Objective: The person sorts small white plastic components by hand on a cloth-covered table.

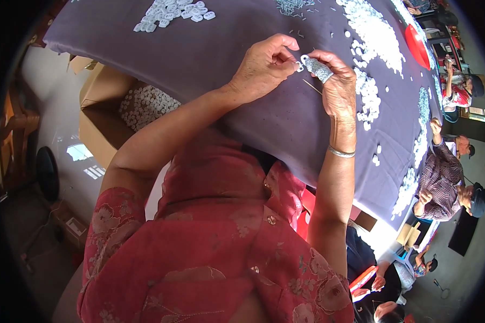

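Observation:
Above the near part of the cloth-covered table, my two hands meet almost fingertip to fingertip. My left hand (pixel 265 69) is closed, thumb and forefinger pinching a small white plastic piece (pixel 299 67). My right hand (pixel 339 86) is closed too, its fingers curled around a white ring-shaped piece (pixel 304 58). A grey speckled tapered cover (pixel 319 70) lies along that hand's thumb; whether it is worn or held I cannot tell. From below the right palm a thin light stick (pixel 311 86) points out.
On the purple-grey tablecloth (pixel 215 54) lie white plastic pieces (pixel 173 12), a larger white heap (pixel 374 37), small grey pins (pixel 293 5) and a red bowl (pixel 416 46). A cardboard box (pixel 99 89) of white pieces stands left. Other people sit along the right.

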Tool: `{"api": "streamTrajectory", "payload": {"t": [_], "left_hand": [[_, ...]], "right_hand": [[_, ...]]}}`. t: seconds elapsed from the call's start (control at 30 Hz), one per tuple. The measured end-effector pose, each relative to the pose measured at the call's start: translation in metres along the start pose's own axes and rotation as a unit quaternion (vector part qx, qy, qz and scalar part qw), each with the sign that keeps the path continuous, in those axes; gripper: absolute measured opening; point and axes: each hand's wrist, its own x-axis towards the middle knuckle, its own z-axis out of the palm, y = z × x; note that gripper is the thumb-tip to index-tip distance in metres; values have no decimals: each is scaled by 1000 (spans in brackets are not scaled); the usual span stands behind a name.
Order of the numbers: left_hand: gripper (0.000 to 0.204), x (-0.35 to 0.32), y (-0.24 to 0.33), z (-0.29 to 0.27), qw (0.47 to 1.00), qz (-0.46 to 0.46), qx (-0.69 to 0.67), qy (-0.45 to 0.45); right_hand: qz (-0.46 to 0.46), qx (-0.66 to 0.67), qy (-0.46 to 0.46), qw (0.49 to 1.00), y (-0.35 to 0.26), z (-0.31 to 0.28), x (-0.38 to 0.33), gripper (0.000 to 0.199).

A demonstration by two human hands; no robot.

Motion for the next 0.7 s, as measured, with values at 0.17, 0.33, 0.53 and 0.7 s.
{"api": "streamTrajectory", "payload": {"t": [0.17,0.33,0.53,0.7], "left_hand": [[25,0,-1,0,1000,17,-3,8],[27,-1,2,0,1000,2,-12,7],[29,0,1,-2,1000,-13,-14,5],[31,-1,5,-3,999,-32,-20,-4]], "right_hand": [[7,-34,-4,999,-1,2,-1,17],[-9,-34,-1,999,0,6,-3,17],[-16,-32,-24,999,3,5,-3,15],[-39,-68,-32,996,6,5,-5,16]]}}
